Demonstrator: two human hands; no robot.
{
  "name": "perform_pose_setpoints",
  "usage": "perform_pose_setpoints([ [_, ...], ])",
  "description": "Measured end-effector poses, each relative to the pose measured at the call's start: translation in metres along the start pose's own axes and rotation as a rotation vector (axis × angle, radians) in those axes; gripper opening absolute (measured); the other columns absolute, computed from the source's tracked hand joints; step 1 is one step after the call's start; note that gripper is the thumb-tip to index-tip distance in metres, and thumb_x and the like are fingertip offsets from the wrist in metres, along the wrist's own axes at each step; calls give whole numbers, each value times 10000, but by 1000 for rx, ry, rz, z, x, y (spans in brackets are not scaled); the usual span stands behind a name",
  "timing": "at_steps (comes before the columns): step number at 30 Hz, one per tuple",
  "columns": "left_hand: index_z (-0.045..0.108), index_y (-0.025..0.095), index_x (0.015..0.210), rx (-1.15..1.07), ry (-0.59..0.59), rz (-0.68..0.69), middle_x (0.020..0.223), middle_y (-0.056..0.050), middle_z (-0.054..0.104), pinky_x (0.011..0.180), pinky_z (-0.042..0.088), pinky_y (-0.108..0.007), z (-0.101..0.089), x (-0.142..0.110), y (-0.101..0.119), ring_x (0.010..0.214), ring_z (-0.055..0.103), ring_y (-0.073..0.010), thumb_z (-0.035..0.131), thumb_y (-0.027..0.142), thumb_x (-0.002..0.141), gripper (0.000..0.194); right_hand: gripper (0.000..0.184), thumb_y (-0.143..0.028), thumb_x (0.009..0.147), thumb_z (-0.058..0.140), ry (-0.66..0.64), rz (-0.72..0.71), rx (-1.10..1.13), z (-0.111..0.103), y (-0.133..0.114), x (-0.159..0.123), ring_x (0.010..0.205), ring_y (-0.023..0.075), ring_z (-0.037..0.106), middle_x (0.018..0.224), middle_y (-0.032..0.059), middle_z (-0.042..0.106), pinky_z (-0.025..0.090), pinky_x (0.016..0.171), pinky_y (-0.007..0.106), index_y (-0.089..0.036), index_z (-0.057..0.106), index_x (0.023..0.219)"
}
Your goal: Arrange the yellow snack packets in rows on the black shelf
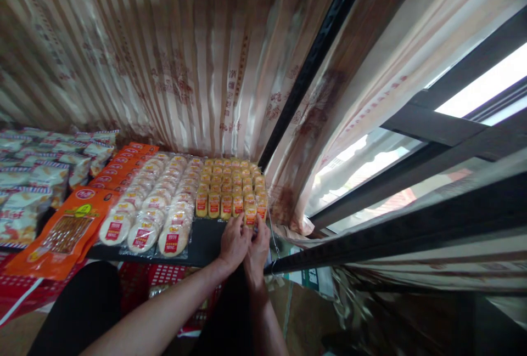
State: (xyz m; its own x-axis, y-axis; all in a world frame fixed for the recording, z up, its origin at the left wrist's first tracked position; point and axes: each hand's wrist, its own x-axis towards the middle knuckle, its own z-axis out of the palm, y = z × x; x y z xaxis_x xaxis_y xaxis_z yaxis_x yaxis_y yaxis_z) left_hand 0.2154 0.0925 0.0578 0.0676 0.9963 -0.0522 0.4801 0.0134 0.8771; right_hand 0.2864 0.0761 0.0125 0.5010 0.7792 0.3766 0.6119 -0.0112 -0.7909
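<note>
Both hands meet at the front right corner of a dark shelf (201, 235). Between their fingertips is a small yellow snack packet (250, 215) with a red label, standing upright. My left hand (235, 243) has its fingers closed on the packet's left side. My right hand (258, 243) closes on its right side, thumb close to the other hand. Behind and left of it stand rows of matching yellow packets (226, 204). Further left, clear-wrapped round white crackers (173, 238) with red labels lie in overlapping rows.
Orange bags of stick snacks (68, 230) and pale snack bags (24, 208) fill the shelf's left side. Red plastic baskets (164, 273) sit below. A black metal post (304, 79) rises at the right corner, before printed plastic sheeting (185, 43). A thin wire (272, 230) hangs near my right hand.
</note>
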Motion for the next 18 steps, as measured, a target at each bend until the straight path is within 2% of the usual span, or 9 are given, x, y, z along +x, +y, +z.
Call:
perform_pose_setpoints([
  [4,499,142,1201,-6,-13,1,1081,-99,570,952,408,-307,-1,0,1,1032,526,-173,371,212,786,440,456,-366,818,415,27,-3,18,1,0,-2,953,237,531,1039,149,548,457,796,398,-130,494,1200],
  [13,465,96,1229,4,-43,36,1107,-126,539,936,426,-309,5,0,-1,1027,529,-182,372,224,793,464,414,-330,824,420,47,-27,37,-1,2,-3,999,234,515,1071,155,546,438,857,419,-119,497,1171],
  [18,454,145,1241,-30,-40,49,1150,-110,540,943,429,-325,3,-1,-5,1088,507,-181,389,203,787,462,402,-315,823,416,51,-32,34,2,2,-4,1025,234,512,1086,156,549,437,866,417,-121,502,1164],
])
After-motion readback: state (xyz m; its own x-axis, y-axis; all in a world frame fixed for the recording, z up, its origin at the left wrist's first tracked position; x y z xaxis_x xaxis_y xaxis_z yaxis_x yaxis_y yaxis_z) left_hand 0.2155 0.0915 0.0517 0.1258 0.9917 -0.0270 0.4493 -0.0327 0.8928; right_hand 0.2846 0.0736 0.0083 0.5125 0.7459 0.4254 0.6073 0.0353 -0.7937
